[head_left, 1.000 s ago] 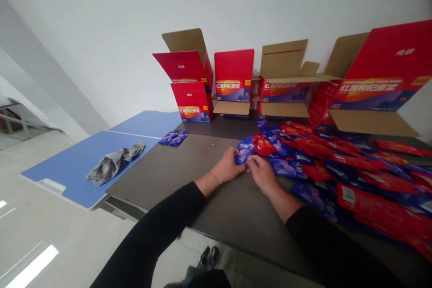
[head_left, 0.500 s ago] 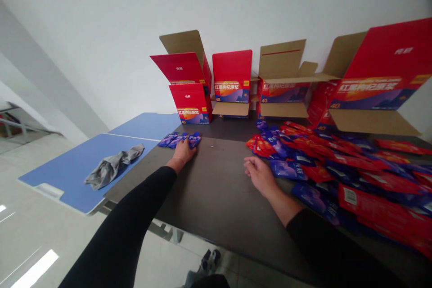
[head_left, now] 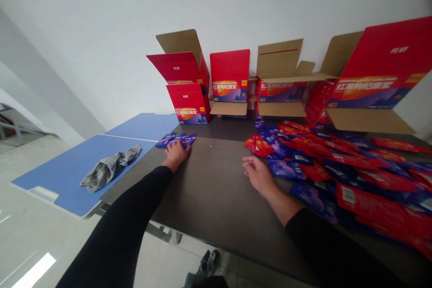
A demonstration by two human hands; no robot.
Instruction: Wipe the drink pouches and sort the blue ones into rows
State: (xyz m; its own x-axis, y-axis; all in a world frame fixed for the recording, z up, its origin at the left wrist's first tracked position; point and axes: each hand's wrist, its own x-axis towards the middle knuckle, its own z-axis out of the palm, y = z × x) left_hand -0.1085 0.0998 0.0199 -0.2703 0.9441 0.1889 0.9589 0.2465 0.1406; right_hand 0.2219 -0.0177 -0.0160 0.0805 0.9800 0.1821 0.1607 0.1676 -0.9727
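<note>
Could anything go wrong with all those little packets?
Maybe! The left hand is at a small row of blue-purple packets. The leftmost lies right by the dark table's edge, so a nudge might push it off. The right arm is close to the big heap of packets, so a bump could scatter some.

On the table (head_left: 216, 202), boxes (head_left: 191, 110) line the back edge, a pouch pile (head_left: 320, 149) spreads along the right, and blue pouches (head_left: 164, 140) lie by the left edge.

A crumpled grey fabric cloth (head_left: 104, 172) lies on the blue, white-edged table (head_left: 64, 175) at left; a plain white wall (head_left: 111, 31) rises at the far side.
</note>
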